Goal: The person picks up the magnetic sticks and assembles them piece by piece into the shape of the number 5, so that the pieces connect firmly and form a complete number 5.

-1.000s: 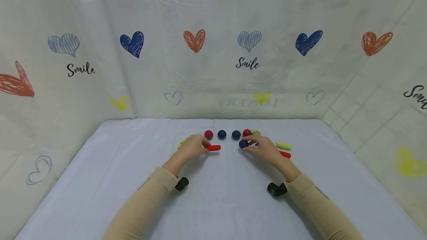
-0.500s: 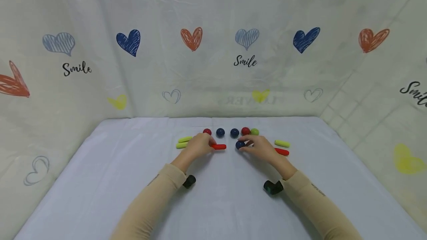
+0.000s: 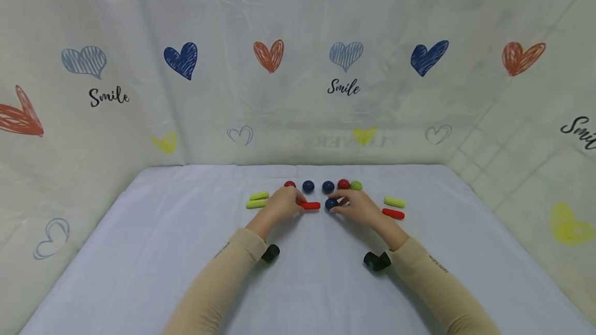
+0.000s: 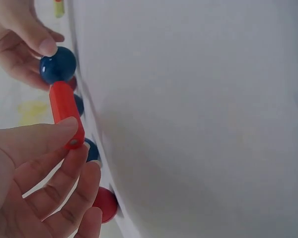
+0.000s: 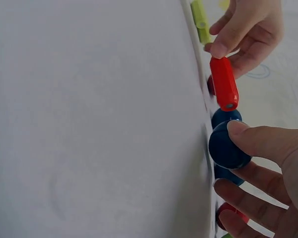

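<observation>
Head: over the counter (image 3: 316,293), the left hand (image 3: 283,203) pinches a red stick (image 3: 312,206), the right hand (image 3: 358,208) a blue ball (image 3: 330,204). Left wrist: fingers (image 4: 58,186) nip the stick's near end; it looks stiff and light, best gripped across its flat sides. Right wrist: the ball, likely hard and slippery, wants holding around its middle.

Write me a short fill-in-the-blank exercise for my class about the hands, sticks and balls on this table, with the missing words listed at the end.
1. The left hand pinches a ____ stick near one end.
2. The right hand holds a dark ____ ball.
3. In the head view, ____ yellow-green sticks lie to the left of both hands.
4. In that view, the green ball is at the ____ end of the row of balls beyond the hands.

Missing words: red; blue; two; right.
</observation>
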{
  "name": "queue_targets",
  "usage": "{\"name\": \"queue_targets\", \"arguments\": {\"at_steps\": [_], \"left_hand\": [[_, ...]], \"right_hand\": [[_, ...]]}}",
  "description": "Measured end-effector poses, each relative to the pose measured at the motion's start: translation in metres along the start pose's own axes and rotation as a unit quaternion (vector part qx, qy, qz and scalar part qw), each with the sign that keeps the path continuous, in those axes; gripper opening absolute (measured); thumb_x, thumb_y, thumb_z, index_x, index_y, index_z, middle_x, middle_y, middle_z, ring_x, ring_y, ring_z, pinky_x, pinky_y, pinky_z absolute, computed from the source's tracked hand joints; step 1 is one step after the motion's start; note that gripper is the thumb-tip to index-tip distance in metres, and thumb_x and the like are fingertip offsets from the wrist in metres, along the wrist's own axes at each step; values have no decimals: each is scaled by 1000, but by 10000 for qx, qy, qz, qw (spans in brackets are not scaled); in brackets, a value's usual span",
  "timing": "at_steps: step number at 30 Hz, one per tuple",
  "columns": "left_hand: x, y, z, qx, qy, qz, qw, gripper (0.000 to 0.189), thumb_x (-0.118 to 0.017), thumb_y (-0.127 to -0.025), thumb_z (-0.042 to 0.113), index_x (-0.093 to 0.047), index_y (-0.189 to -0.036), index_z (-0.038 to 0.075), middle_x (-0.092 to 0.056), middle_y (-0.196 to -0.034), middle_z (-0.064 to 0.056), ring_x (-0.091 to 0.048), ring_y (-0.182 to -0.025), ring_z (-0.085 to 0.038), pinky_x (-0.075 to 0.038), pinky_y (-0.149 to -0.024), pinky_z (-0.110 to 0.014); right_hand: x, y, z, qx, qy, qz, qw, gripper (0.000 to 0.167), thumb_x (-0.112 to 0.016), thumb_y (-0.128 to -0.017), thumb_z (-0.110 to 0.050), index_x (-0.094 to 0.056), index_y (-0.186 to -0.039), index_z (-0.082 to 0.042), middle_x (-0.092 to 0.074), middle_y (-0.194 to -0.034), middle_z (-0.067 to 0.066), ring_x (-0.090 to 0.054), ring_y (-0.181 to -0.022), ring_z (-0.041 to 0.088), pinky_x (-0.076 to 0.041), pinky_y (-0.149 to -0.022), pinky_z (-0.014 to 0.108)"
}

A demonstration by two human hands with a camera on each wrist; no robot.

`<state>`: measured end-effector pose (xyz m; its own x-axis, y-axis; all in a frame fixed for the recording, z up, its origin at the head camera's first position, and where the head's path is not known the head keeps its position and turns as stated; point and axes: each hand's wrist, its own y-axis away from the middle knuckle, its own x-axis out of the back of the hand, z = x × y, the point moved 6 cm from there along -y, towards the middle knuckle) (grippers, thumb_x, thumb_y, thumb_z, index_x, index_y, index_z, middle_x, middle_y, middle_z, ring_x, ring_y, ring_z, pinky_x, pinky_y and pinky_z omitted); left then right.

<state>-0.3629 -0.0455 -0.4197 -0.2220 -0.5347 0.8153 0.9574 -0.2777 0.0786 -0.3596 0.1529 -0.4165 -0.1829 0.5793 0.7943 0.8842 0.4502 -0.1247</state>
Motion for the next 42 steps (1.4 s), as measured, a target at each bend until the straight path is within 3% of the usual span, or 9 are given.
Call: {"name": "queue_targets", "arguments": {"at_steps": [12, 21, 30, 38, 42], "left_hand": [[0, -6, 4, -136, 19, 17, 9999, 20, -77, -91, 11, -78, -111, 11, -68, -97, -3, -60, -89, -21, -52, -83, -39], [-4, -4, 4, -6, 363, -55, 9993, 20, -78, -91, 11, -78, -111, 12, -66, -96, -2, -59, -91, -22, -52, -85, -40], [-2, -4, 5, -27, 283, -12, 9996, 22, -79, -91, 12, -78, -112, 11, -69, -98, -3, -61, -91, -20, -53, -87, -39], [17, -1, -5, -96, 406, 330, 9986, 26, -78, -91, 15, -76, -117, 10, -67, -95, -1, -59, -87, -19, -51, -79, -34], [31, -1, -13, -49, 598, 776, 9952, 25, -77, -92, 13, -75, -117, 9, -69, -100, -3, -61, -93, -21, -51, -83, -37]], "right_hand": [[-1, -5, 0, -112, 149, 55, 9998, 36, -82, -88, -13, -74, -123, -7, -71, -114, 8, -69, -95, 23, -59, -81, 37], [-3, -4, -2, -28, 62, -32, 10000, 36, -82, -89, -13, -73, -123, -6, -71, -115, 9, -70, -95, 24, -59, -80, 36], [-2, -4, -1, -77, -78, -27, 9999, 36, -81, -89, -13, -73, -123, -6, -70, -117, 11, -70, -96, 25, -59, -79, 38], [-3, -3, 4, -245, -72, 30, 9997, 35, -81, -90, -16, -74, -123, -8, -69, -118, 10, -69, -98, 25, -58, -81, 38], [-3, -3, 5, -267, -73, 1, 9996, 36, -81, -90, -17, -73, -124, -8, -69, -117, 9, -69, -98, 24, -58, -81, 37]]}}
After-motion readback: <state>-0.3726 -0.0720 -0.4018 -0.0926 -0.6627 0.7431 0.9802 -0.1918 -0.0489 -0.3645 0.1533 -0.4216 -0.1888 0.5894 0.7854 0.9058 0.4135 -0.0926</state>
